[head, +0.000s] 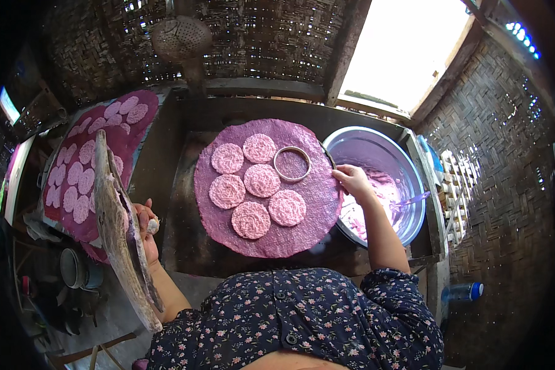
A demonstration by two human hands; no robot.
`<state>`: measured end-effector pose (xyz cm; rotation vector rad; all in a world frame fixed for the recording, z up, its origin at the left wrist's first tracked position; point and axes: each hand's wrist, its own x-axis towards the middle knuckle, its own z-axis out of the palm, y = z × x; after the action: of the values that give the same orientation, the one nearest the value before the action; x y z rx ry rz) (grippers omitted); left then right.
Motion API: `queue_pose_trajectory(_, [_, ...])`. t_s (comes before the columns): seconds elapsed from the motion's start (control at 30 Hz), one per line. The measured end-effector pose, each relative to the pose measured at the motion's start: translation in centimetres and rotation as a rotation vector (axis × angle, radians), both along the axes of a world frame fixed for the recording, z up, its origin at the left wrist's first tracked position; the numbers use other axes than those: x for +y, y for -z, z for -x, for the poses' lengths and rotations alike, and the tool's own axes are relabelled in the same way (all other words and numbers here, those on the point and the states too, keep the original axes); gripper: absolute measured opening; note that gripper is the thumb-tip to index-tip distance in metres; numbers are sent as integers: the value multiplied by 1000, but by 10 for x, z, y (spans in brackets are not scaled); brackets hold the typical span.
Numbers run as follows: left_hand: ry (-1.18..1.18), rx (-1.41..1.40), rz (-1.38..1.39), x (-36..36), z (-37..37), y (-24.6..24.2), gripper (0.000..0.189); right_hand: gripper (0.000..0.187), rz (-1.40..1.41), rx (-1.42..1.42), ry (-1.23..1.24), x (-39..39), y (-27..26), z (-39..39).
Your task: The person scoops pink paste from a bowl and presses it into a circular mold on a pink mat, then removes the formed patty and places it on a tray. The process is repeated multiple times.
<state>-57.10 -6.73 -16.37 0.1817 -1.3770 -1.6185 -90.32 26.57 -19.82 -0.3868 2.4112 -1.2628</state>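
A purple-stained round sheet (300,236) lies before me, bearing several pink lattice-like dough discs (251,220). Beside the upper right discs rests a metal ring mould (292,163) with nothing inside it. My right hand (354,181) pinches a thin dark strip (327,155) at the sheet's right edge. At the left, my left hand (148,226) is partly hidden behind a long worn wooden piece (115,231) with a split along it; its fingers are curled around a small pale object (153,225). Whether this hand also grips the wooden piece is unclear.
A large basin (414,152) of pink paste with a purple-handled utensil (411,199) stands at the right. More pink discs lie on a purple cloth (138,108) at the left. A pot (74,268) sits low left, a bottle (462,291) low right, and a perforated ladle (181,39) hangs above.
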Motion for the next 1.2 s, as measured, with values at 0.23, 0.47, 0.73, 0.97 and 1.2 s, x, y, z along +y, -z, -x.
queue_pose_trajectory(0.23, [51, -21, 27, 13, 11, -6, 17, 21, 171, -245, 60, 11, 12, -43])
queue_pose_trajectory(0.47, [169, 10, 57, 17, 11, -8, 31, 25, 455, -724, 136, 15, 6, -125])
queue_pose_trajectory(0.73, [240, -7, 17, 32, 13, -10, 37, 28, 133, -650, -147, 18, -20, -170])
queue_pose_trajectory(0.97, [234, 14, 42, 41, 13, -13, 30, 20, -99, 662, -314, -1, -32, -148])
queue_pose_trajectory(1.2, [583, 64, -39, 11, 1, 1, 27, 9, -165, 993, -420, -44, -15, -136])
